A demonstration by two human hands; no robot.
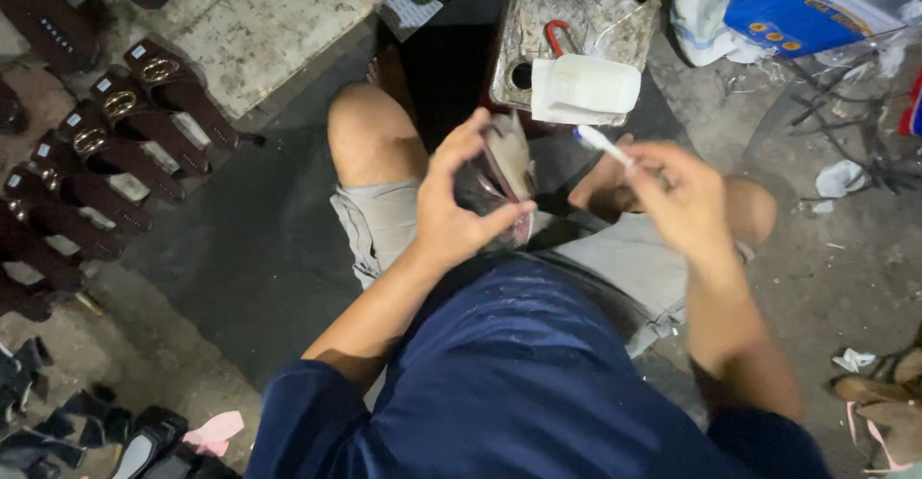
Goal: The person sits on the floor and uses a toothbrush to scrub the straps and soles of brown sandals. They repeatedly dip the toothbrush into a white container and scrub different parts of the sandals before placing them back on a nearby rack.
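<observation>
We find the left hand point(451, 205) gripping a sandal sole point(509, 167) over the lap, the right hand point(687, 201) pinching a white-tipped brush point(603, 141) just beside it; finished sandals point(115, 143) lie left, so we judge work midway.

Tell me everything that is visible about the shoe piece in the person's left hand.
The shoe piece looks like a sandal sole: thin, dull brownish-grey, leathery, standing on edge above the person's lap, narrow end pointing up. The left hand pinches it, thumb at its lower edge and fingers curled over the top. The right hand holds a white brush handle apart from it.
</observation>
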